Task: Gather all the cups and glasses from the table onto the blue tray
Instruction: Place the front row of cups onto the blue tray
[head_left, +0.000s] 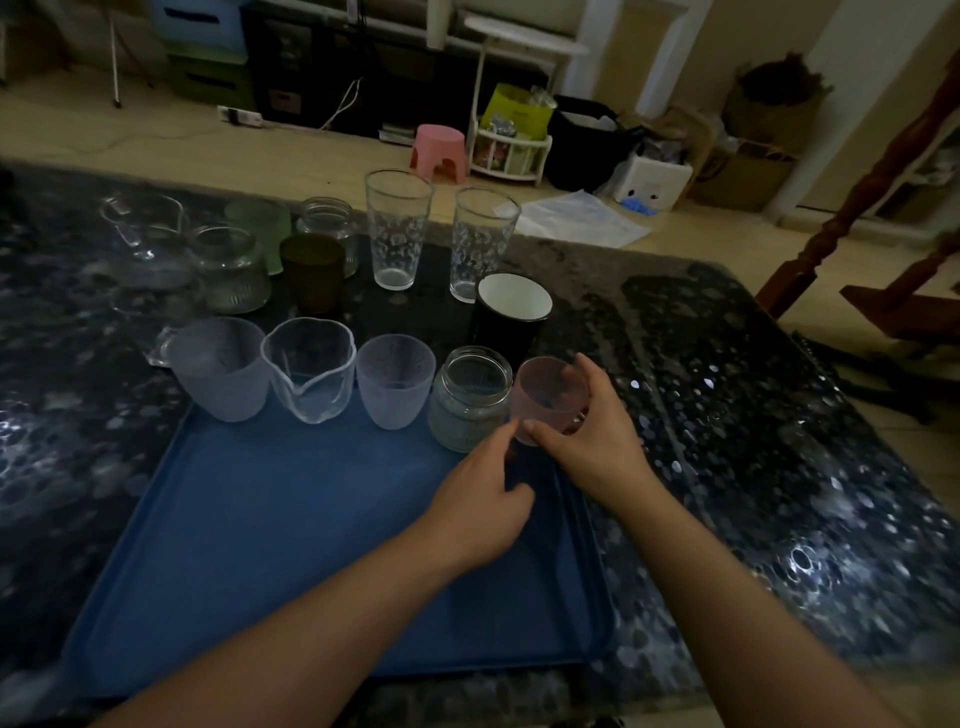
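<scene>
Your right hand (576, 415) gripped the small, likely light and slick pink frosted cup (545, 400) around its body at the blue tray (260, 545)'s far right corner, while your left hand (483, 499) hovered relaxed, fingers loosely extended.

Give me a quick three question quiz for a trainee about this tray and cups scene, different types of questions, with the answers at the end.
1. True or false: the right hand grips the pink cup.
2. Multiple choice: where does the black mug stand? A) on the blue tray B) on the table behind the tray's far right corner C) in the left hand
3. How many tall patterned glasses stand at the far side of the table?

Key
1. True: its fingers and thumb curl round the cup.
2. B.
3. Two, side by side, the other glass to the right of the first.
</scene>
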